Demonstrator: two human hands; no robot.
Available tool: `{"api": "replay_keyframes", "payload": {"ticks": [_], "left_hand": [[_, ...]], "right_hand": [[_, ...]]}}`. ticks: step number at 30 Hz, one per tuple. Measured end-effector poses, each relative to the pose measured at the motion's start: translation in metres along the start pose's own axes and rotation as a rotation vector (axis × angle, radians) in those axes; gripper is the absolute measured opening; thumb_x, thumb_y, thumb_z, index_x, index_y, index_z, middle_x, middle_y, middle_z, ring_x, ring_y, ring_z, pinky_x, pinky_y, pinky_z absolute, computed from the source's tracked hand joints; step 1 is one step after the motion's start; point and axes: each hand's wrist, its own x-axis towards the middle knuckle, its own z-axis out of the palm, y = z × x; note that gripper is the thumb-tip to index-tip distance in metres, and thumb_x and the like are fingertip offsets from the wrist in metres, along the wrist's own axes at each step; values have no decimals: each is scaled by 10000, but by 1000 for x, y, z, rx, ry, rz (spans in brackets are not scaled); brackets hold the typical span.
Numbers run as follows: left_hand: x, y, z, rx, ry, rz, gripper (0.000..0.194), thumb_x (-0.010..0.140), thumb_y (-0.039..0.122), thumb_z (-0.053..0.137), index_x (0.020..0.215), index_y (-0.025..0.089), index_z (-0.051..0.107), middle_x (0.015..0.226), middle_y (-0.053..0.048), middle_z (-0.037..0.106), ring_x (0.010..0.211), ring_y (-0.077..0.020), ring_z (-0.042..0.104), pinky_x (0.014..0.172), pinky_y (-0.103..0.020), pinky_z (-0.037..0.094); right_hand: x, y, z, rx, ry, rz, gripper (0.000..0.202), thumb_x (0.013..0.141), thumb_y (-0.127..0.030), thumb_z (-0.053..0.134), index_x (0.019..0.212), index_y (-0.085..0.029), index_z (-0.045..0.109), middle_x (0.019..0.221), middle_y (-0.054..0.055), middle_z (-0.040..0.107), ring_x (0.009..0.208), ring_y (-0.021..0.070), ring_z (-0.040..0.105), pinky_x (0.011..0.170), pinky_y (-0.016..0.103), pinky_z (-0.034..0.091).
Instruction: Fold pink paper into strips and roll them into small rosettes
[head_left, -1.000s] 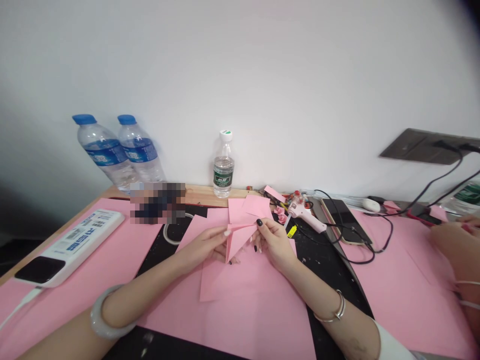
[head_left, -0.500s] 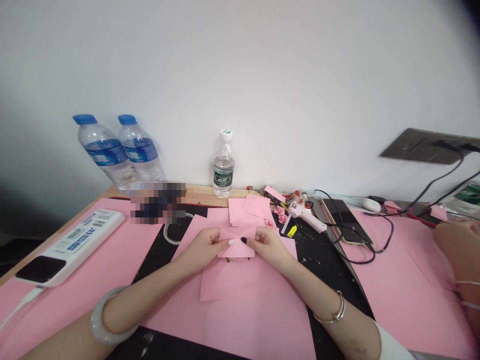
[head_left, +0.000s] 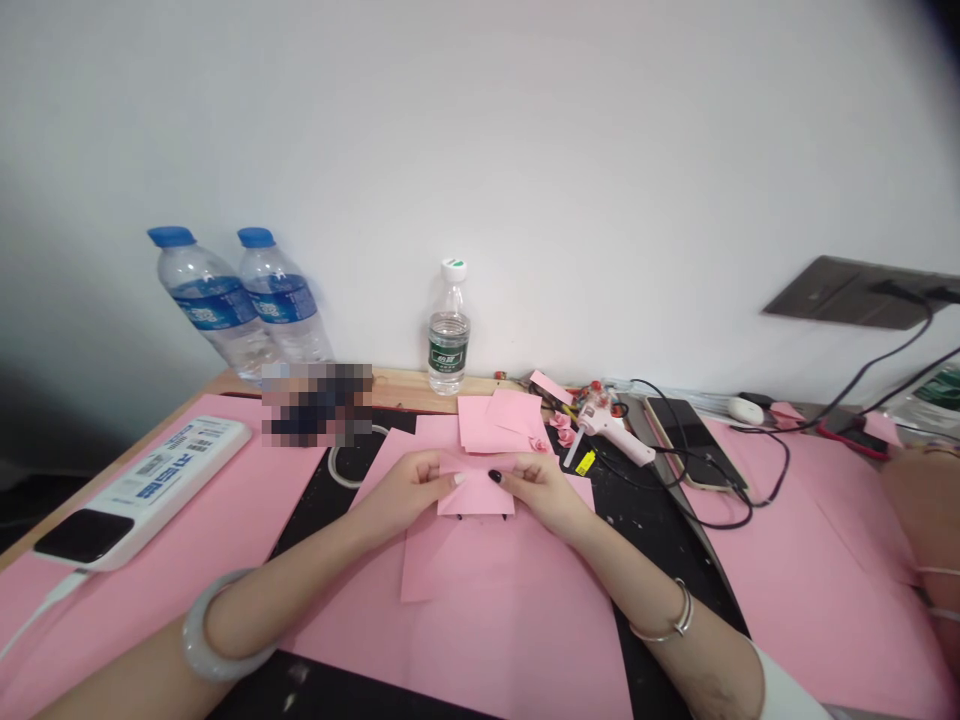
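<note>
Paper (head_left: 478, 500) between my fingers: left fingers (head_left: 424, 464) pinch one side, right fingers (head_left: 532, 464) the other, thumbs (head_left: 519, 482) on top. I'd press evenly, keeping its edges square, for a clean crease. Loose sheets (head_left: 495, 418) just beyond the fingers.

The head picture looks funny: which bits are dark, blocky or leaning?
In the head view, the wall darkens at lower left; same view, blocky squares sit by the blue-capped bottles, which lean, maybe from lens stretching; same view, top-right corner dark.
</note>
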Motion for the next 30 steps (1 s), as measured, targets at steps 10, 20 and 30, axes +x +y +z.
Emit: {"api": "replay_keyframes", "payload": {"ticks": [10,20,30], "left_hand": [[1,-6,-6,-392,-109,-124,232,712,205,674,927,153,744,824,-96,755,722,-244,704,665,-368,565],[1,-4,-5,-285,-144,-83,208,778,301,685,909,164,599,696,-29,700,603,-188,700,565,-278,550],[1,1,0,-119,-85,-99,375,754,356,722,1018,155,547,776,-56,732,641,-199,725,584,-289,574]], "right_hand": [[-1,-3,-1,339,15,83,206,670,-170,694,856,-195,781,659,9,721,474,110,589,450,205,478],[0,-5,5,338,12,97,222,734,-346,734,794,-133,711,522,-3,646,384,118,582,370,213,493],[0,-11,12,134,57,84,231,722,-301,761,900,-171,689,753,-3,695,405,72,560,372,199,496]]}}
